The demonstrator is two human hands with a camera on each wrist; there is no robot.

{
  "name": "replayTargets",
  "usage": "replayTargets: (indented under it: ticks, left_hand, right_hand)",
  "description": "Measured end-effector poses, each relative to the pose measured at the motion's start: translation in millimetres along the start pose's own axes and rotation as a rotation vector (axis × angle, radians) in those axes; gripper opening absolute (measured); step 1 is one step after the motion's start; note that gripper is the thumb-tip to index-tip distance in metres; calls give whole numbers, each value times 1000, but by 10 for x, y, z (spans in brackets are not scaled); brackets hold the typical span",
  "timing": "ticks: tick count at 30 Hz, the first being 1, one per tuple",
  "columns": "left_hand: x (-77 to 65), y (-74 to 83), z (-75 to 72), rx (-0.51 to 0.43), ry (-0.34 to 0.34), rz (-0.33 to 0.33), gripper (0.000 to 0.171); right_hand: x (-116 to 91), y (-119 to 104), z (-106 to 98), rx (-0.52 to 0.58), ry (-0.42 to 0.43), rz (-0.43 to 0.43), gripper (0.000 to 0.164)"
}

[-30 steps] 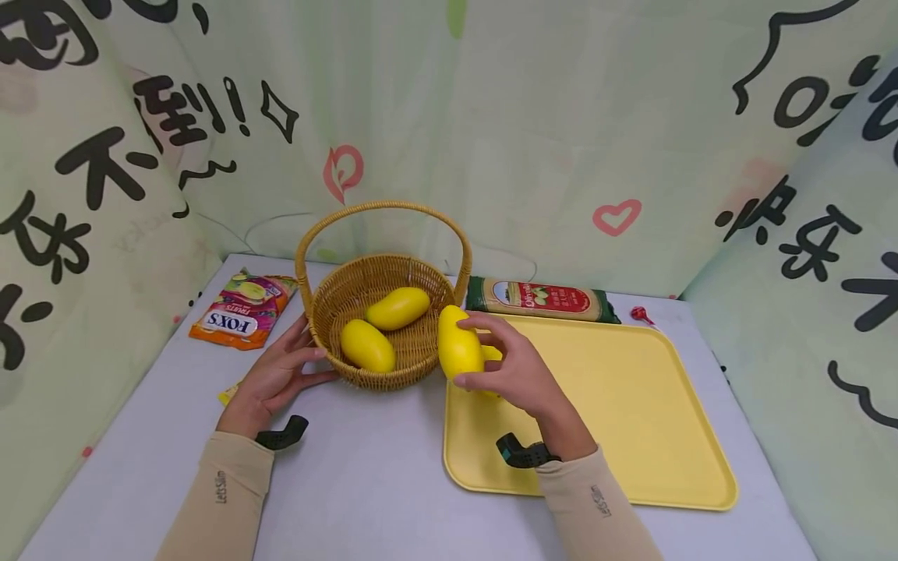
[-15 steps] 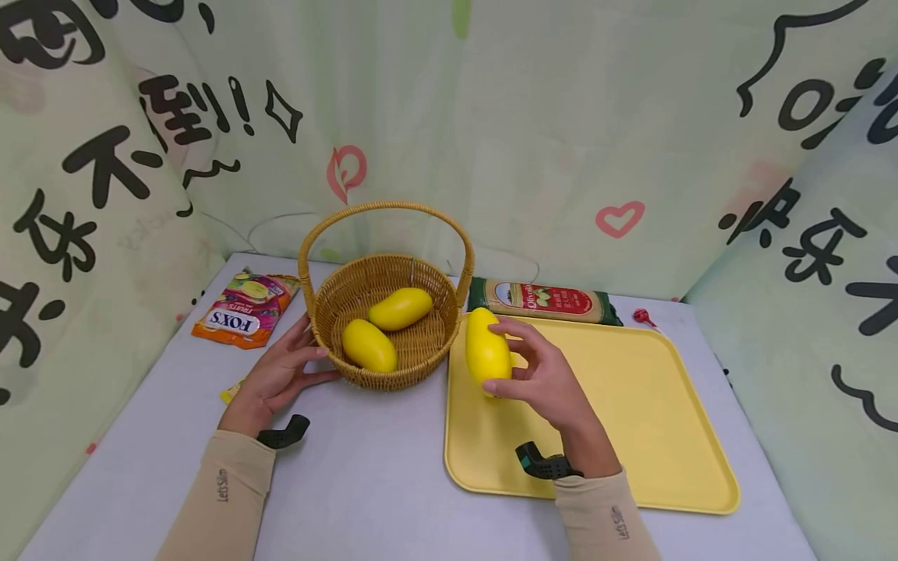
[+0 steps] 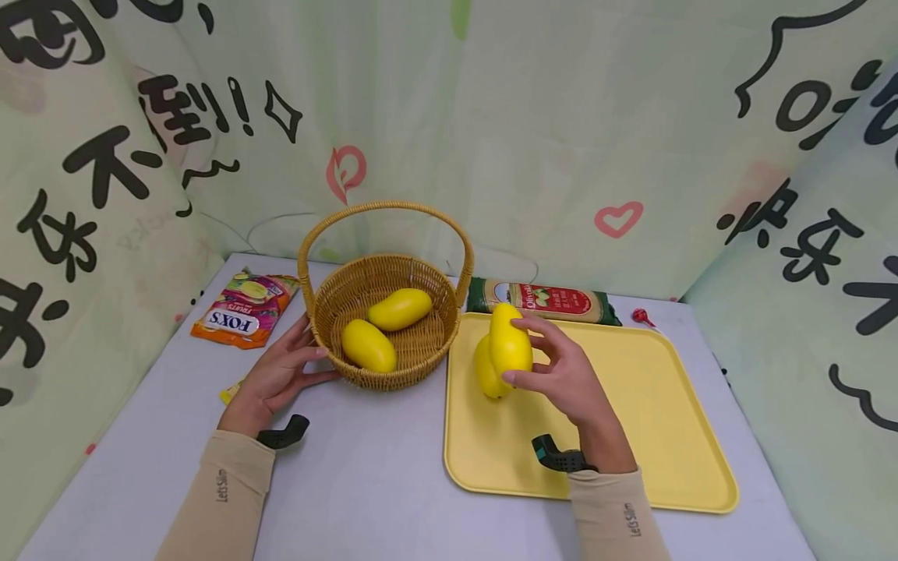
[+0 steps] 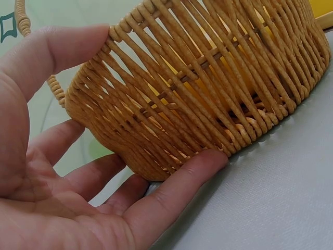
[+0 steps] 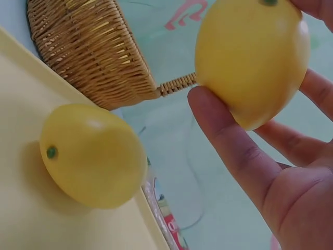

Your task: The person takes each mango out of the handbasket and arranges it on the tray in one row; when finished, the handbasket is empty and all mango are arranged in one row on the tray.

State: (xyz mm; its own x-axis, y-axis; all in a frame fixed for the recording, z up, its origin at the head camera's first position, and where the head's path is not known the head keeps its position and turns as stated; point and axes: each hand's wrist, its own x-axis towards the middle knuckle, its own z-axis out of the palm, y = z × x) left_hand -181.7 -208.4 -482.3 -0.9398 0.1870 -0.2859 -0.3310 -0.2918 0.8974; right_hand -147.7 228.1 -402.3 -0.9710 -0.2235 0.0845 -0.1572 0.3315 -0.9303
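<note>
The basket [image 3: 382,381] is woven wicker, its round strands ribbed and rough, with a dull sheen. The mangoes [image 3: 510,343] are smooth and softly glossy, like moulded plastic. The tray [image 3: 673,413] looks like smooth, nearly matt plastic. The FOX'S bag [image 3: 245,309] is shiny, creased film; the long packet [image 3: 554,301] has a plastic-looking wrapper. The bench [image 3: 365,475] has a smooth, cloth-like top with a faint satin sheen. The curtain [image 3: 526,156] is thin, matt fabric, the sleeves [image 3: 228,491] matt cloth.

My head view is looking forward and down at the basket [image 3: 351,293], which both my wrist views are sharing: left close beside it, right from farther off.
</note>
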Motion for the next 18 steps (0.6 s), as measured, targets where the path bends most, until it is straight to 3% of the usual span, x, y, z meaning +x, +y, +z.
replayTargets:
  ticks: [18]
  left_hand:
    - [-8,11,9,-5,3,-10,87]
  right_hand:
    - [14,75,-110,-196,37,33,70]
